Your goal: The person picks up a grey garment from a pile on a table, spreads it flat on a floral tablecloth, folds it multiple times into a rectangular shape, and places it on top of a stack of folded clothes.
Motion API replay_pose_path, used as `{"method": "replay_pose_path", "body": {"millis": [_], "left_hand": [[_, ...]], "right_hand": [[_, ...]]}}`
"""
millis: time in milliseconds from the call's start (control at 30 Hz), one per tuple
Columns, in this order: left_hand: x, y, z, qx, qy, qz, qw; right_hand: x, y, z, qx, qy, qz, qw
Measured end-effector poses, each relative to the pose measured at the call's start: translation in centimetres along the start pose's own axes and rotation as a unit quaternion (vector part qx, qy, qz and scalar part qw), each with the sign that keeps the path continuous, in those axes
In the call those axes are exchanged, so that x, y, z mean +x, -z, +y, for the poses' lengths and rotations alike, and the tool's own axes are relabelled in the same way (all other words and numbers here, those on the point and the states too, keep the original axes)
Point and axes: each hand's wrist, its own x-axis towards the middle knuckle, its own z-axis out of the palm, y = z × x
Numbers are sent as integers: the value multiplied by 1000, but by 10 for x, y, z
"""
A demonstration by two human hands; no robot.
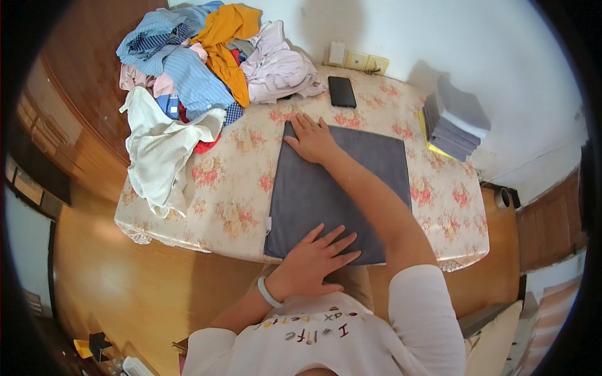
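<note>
A dark grey cloth point(357, 182) lies spread flat on the table, with a small white tag at its left edge. Near the cloth's front edge rests my left hand point(316, 260), its fingers spread over the fabric and a pale bracelet at the wrist. My right hand point(311, 139) reaches across to the far left corner and presses there with fingers stretched out. Neither hand holds anything.
A heap of mixed clothes point(200, 62) fills the table's far left, a white garment point(163, 150) hanging toward the front edge. Behind the cloth lies a black phone point(342, 92). Folded grey cloths point(454, 119) are stacked at right on the floral tablecloth point(235, 216), by the wall.
</note>
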Motion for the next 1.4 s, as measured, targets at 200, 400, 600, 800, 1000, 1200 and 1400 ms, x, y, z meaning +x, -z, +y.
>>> {"method": "replay_pose_path", "body": {"millis": [200,400,600,800,1000,1200,1400], "left_hand": [[-3,-1,-3,-13,9,29,999],[-5,3,-1,-4,1,40,999],[-15,7,2,32,31,31,999],[-55,17,-9,98,117,78,985],[-90,20,-22,111,188,168,961],[-91,24,-26,61,175,229,956],[-83,29,-29,-14,184,237,954]], "right_hand": [[-72,-1,-24,9,79,31,996],[-176,50,-12,24,102,6,994],[-267,85,27,-23,-32,-29,999],[-334,106,47,-19,-142,-21,989],[-377,101,39,172,-241,140,945],[-368,113,7,131,-183,146,963],[-363,108,20,143,-148,135,969]]}}
